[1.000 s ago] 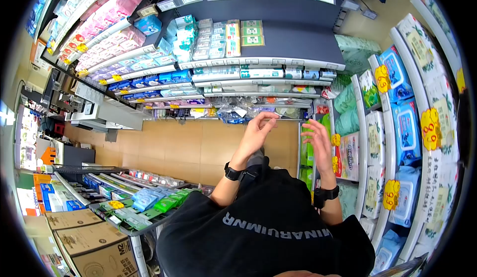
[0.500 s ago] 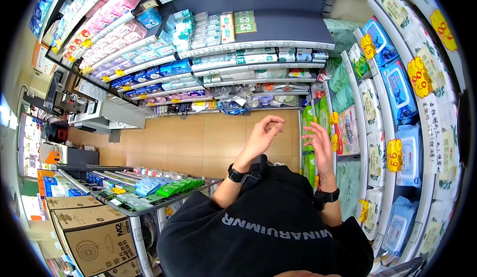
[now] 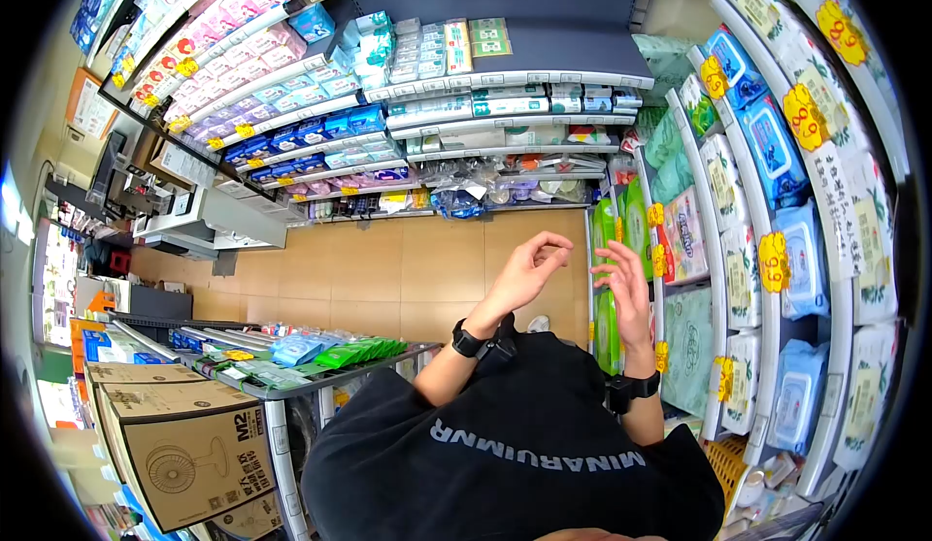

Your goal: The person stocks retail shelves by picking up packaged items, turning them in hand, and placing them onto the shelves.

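Observation:
My left hand point(image 3: 527, 271) is raised over the tiled floor, its fingers loosely bent with the thumb apart, and it holds nothing. To its right, my right hand point(image 3: 627, 294) is lifted with curved, separated fingers and is likewise free of any object. A gap lies between the two hands, and they do not touch. Bright green packages point(image 3: 607, 332) on the low right-hand shelf are nearest to my right hand, which overlaps them in view. Whether it touches them I cannot tell. Each wrist wears a dark band.
Shelves of packaged goods run along the far side. On the right stand wipes packs point(image 3: 777, 158) with yellow price tags. A low rack with green packets point(image 3: 361, 351) and a fan carton point(image 3: 194, 463) are at left. A yellow basket point(image 3: 726, 473) sits lower right.
The view has shifted slightly, so the shelves sit differently and a yellow basket now shows at lower right. My left hand appears a little further right; both hands keep nearly the same pose.

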`<state>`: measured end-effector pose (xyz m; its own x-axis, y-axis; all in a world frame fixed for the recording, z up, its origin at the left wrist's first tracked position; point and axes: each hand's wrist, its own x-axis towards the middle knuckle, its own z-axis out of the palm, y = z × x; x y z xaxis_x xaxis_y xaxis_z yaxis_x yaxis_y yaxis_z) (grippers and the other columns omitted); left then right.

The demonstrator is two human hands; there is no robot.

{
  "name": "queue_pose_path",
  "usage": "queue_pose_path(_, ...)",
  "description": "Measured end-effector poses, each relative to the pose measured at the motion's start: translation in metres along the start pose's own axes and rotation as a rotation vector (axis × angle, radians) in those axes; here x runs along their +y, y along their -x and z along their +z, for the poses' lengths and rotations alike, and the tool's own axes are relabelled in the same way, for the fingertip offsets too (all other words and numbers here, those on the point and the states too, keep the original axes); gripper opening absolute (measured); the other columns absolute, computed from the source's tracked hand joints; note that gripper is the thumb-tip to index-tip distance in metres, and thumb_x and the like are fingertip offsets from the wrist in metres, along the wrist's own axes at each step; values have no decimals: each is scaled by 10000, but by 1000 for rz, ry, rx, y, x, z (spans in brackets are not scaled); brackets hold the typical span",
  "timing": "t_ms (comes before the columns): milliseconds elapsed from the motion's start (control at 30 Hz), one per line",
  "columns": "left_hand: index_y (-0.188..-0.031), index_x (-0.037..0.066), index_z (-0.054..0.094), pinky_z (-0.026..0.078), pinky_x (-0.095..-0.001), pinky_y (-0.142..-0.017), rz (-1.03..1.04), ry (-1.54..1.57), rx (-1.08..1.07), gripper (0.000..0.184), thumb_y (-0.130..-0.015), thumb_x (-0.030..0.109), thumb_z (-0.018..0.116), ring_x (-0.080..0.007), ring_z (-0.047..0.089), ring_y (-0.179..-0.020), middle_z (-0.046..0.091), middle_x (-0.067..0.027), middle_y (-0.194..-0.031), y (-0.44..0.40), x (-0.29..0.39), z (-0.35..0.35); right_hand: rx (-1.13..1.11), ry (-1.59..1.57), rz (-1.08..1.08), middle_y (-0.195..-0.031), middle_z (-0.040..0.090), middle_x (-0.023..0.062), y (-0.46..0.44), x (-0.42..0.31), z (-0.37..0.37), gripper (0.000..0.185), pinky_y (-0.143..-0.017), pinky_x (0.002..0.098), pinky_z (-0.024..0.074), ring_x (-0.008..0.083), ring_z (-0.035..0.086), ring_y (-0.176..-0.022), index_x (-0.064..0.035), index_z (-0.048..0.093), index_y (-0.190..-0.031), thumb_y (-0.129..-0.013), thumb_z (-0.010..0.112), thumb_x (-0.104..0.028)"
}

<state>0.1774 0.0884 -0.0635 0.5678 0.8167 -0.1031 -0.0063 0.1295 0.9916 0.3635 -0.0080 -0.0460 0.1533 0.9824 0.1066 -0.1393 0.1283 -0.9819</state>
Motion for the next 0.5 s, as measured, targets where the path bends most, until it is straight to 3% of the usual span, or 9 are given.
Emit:
queue_pose_path(267,-1157,37,641,489,-274,-808,-14,-45,-61,233,-994,197,598,-125,658,-927,684,-37,-1056,51,-1,5,158,9,-8,-1300,537,152,73,-8,28,483,-866,301,471,182,586,-1035,-6,415,-1411,-977,540,-175)
queue_pose_path(500,-1148,36,646,485,-273,-793,-51,-47,-259,237,-997,210,590,-125,659,-919,686,-37,-1033,85,-16,40,371,79,0,-1303,535,144,159,-25,37,482,-866,304,478,180,584,-1037,-13,413,-1408,-968,554,-150)
